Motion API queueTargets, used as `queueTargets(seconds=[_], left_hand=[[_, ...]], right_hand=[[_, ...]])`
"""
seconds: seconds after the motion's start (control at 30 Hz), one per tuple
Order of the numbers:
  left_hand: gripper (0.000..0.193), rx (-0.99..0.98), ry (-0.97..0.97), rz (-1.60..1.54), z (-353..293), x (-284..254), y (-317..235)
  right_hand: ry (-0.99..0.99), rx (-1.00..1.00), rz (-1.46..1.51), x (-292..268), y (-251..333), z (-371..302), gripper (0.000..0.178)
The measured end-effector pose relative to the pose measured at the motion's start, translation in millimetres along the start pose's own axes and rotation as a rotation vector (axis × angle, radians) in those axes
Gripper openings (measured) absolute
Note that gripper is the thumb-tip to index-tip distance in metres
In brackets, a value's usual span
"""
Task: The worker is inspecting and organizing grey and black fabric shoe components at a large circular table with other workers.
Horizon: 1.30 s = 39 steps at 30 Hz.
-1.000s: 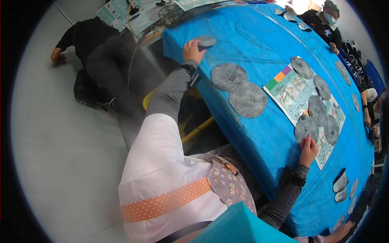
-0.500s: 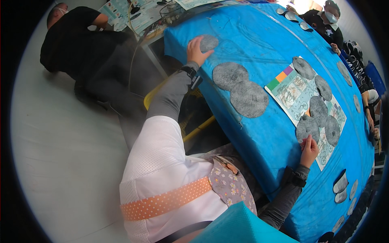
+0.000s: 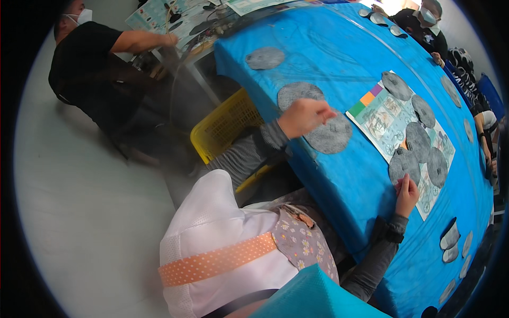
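Note:
My left hand [image 3: 305,119] is over two overlapping grey felt-like discs, the farther disc [image 3: 297,94] and the nearer disc [image 3: 330,135]. Its bent fingers point right and are smeared by motion, so their grip is unclear. Farther off, a single grey oval pad [image 3: 265,58] lies flat near the table's left corner. My right hand [image 3: 406,197] is at the near edge of a grey disc [image 3: 404,165], fingertips pinched together; whatever they hold is too small to make out. Several more discs, such as this one [image 3: 418,142], overlap on a printed sheet [image 3: 379,114].
A blue cover [image 3: 352,196] drapes the table. Beside its left edge is a yellow plastic basket [image 3: 225,124]. One person [image 3: 87,69] works at a cluttered table on the far left; another [image 3: 421,29] is across the table. More grey pieces [image 3: 450,236] lie at the right.
My left hand has left the far oval pad and come back toward me, over the two overlapping discs. My right hand has barely moved. The person at left has turned and stretched out an arm.

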<state>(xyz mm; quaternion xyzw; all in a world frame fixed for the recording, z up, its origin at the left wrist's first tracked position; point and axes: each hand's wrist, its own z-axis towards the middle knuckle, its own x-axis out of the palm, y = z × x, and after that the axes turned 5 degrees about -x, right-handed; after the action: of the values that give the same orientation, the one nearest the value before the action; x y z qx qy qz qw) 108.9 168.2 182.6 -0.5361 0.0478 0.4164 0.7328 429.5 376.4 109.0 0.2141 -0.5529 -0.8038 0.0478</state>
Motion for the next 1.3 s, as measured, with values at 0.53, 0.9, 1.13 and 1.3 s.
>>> queueTargets(seconds=[0.53,0.9,1.13,1.3], left_hand=[[0.017,0.231,0.198,-0.019,-19,155,-49],[0.019,0.190,0.293,-0.006,-11,173,-47],[0.046,-0.015,0.328,-0.004,4,199,-59],[0.061,-0.537,0.322,-0.764,9,211,-58]], right_hand=[[-0.037,-0.044,-0.061,-5,4,0,0.035],[-0.329,-0.142,-0.218,-16,-5,9,0.022],[-0.326,-0.126,-0.439,-13,-13,9,0.025],[-0.224,-0.012,-0.271,-17,-6,6,0.024]])
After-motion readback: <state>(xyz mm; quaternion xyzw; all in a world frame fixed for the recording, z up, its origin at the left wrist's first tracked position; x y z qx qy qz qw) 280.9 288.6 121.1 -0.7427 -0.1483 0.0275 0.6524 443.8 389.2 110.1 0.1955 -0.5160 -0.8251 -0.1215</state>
